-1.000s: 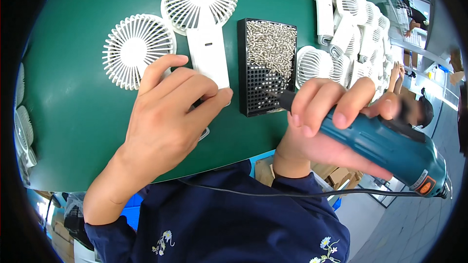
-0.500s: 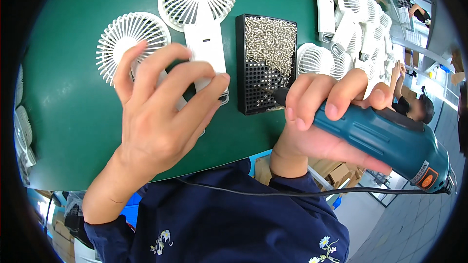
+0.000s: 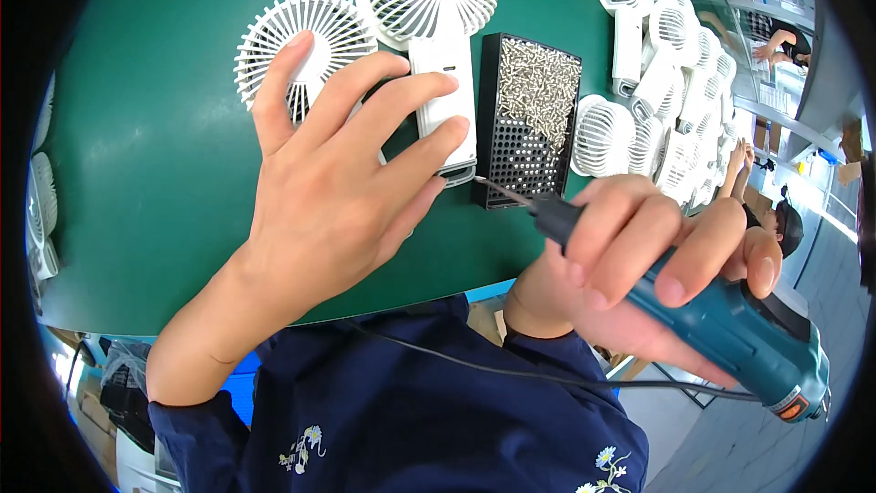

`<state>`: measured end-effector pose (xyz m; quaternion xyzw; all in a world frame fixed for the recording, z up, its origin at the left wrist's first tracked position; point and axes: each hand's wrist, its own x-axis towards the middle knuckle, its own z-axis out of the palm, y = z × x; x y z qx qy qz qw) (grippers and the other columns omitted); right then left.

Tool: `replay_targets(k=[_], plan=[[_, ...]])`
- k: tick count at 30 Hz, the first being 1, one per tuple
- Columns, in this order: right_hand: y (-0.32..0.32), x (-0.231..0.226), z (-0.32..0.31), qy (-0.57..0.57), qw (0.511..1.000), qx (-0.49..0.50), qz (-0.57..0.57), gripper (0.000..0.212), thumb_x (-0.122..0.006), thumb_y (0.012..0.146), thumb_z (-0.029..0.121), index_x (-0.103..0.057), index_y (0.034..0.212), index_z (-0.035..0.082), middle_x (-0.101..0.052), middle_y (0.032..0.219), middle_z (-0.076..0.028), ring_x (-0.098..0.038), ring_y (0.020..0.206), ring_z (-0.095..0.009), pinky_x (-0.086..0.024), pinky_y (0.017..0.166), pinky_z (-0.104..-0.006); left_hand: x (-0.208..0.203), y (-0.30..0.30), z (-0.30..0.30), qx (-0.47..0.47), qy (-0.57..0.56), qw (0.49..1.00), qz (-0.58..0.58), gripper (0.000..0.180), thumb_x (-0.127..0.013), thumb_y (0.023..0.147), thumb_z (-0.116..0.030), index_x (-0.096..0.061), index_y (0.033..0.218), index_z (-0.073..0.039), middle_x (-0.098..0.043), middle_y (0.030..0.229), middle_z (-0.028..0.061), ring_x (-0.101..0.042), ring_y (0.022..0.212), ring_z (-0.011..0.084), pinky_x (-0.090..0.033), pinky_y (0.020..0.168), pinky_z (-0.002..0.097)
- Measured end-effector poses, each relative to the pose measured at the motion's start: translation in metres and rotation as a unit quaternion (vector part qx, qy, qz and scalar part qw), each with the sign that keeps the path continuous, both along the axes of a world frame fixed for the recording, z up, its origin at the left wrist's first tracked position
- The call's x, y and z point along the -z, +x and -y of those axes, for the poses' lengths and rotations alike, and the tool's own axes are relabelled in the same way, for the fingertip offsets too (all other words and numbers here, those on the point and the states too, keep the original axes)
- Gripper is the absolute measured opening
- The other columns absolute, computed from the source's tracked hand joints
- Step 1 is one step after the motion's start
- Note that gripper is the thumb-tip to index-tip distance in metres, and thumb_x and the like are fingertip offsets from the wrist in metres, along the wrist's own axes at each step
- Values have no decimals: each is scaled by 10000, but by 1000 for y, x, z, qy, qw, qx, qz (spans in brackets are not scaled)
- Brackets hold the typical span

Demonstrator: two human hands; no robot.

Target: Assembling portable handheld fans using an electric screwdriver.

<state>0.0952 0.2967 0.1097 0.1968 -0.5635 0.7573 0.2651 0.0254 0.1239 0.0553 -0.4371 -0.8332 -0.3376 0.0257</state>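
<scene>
My left hand [image 3: 342, 169] is spread over two white handheld fans lying on the table. Some fingertips rest on the handle of the right fan [image 3: 444, 55], with the thumb by its near end. Another finger reaches over the grille of the left fan [image 3: 265, 53], whose handle is mostly hidden beneath the hand. My right hand [image 3: 652, 260] grips a teal electric screwdriver [image 3: 716, 338] with a black nose. Its thin bit points left, the tip by the near corner of a black screw tray [image 3: 491, 119], close to the right fan's handle end. Silvery screws [image 3: 538, 78] heap the tray's far part.
White fans [image 3: 675, 55] pile up at the right of the green table [image 3: 155, 219]. More fans [image 3: 41, 210] stand at the far left edge. The screwdriver's black cord [image 3: 484, 368] runs across my dark blue clothing. Other people [image 3: 776, 41] are at the right.
Both fans now lie closer to the tray, and my left hand has shifted right with them. The screwdriver bit has left the tray's holes and come to its near left corner.
</scene>
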Motion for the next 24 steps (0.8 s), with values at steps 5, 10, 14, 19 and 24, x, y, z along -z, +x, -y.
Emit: replay_targets(k=[5, 10, 14, 19, 24], plan=[[-6, 6, 11, 32, 999, -27, 22, 704, -535, 874, 686, -446, 1245, 96, -506, 834, -64, -463, 425, -178, -378, 388, -328, 4, 1, 2, -8, 17, 1000, 8, 435, -796, 629, -145, -700, 1053, -162, -618, 1209, -4, -552, 1153, 232, -177, 1122, 533], [-9, 16, 16, 13, 999, -21, 22, 735, -539, 836, 732, -430, 1241, 129, -498, 841, -59, -477, 429, -187, -399, 393, -337, 6, 2, 2, -13, 30, 999, 5, 403, -790, 631, -143, -697, 1024, -156, -613, 1199, -7, -556, 1137, 228, -175, 1120, 531], [-9, 17, 15, 32, 999, -29, 30, 750, -536, 822, 747, -450, 1238, 129, -499, 841, -61, -487, 433, -191, -405, 394, -343, 6, 1, 3, -11, 28, 1000, 8, 393, -788, 635, -144, -697, 1017, -155, -612, 1198, -8, -556, 1137, 228, -177, 1120, 528], [-10, 19, 15, 56, 998, -36, 24, 748, -541, 823, 742, -466, 1247, 130, -501, 843, -61, -496, 437, -193, -404, 394, -344, 6, 1, 2, -12, 29, 999, 10, 387, -787, 644, -142, -696, 1020, -154, -613, 1195, -8, -554, 1141, 226, -177, 1121, 526], [-9, 19, 14, 17, 999, -28, 8, 724, -556, 842, 708, -461, 1263, 127, -507, 846, -53, -479, 429, -175, -383, 391, -327, 4, 1, 1, -10, 22, 1000, 8, 406, -794, 635, -144, -698, 1028, -164, -614, 1200, -10, -553, 1144, 222, -177, 1122, 528]])
